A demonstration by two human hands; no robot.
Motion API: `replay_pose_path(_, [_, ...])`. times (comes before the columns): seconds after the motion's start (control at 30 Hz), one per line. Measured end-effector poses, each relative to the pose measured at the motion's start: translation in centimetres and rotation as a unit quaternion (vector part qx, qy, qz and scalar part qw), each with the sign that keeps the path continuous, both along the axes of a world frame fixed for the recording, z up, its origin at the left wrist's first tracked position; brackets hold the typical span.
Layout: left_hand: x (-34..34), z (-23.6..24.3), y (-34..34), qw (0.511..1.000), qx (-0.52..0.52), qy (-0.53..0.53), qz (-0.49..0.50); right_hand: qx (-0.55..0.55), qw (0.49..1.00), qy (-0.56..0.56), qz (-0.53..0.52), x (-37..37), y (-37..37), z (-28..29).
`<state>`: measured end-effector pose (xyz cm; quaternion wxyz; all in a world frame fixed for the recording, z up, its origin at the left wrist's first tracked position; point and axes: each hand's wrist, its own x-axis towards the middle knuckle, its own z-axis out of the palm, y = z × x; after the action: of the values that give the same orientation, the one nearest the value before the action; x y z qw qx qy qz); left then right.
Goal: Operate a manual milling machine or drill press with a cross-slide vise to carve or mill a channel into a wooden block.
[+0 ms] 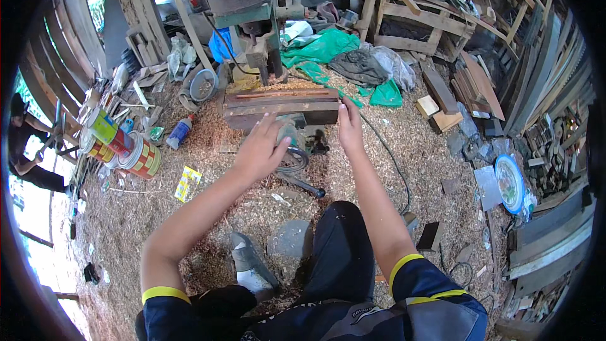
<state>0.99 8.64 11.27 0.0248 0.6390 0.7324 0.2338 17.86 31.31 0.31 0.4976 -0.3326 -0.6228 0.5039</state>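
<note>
A brown wooden beam with a long slot along its top lies crosswise on the machine's table, under the head of a mortising or drilling machine. My left hand rests its outstretched fingertips on the beam's front side, thumb spread away. At the beam's right end, my right hand grips the end, with some fingers partly hidden. Beneath the beam, close to my left hand, is a round handwheel. A lever with a black knob sticks out below it.
Wood chips cover the floor. Paint buckets and a blue bottle stand left. Green cloth lies behind the machine. A cable runs down the right, near stacked boards. Another person is at far left.
</note>
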Motion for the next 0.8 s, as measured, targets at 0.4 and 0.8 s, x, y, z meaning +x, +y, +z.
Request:
replay_pose_path(0.4, [-4.5, 5.6, -8.2, 0.983, -0.091, 0.155, -0.048, -0.014, 0.995, -0.054, 0.079, 0.5, 0.7, 1.7])
replay_pose_path(0.8, [-11.8, -0.1, -6.4, 0.995, 0.023, 0.068, 0.071, 0.198, 0.958, -0.207, -0.03, -1.4, -0.3, 1.8])
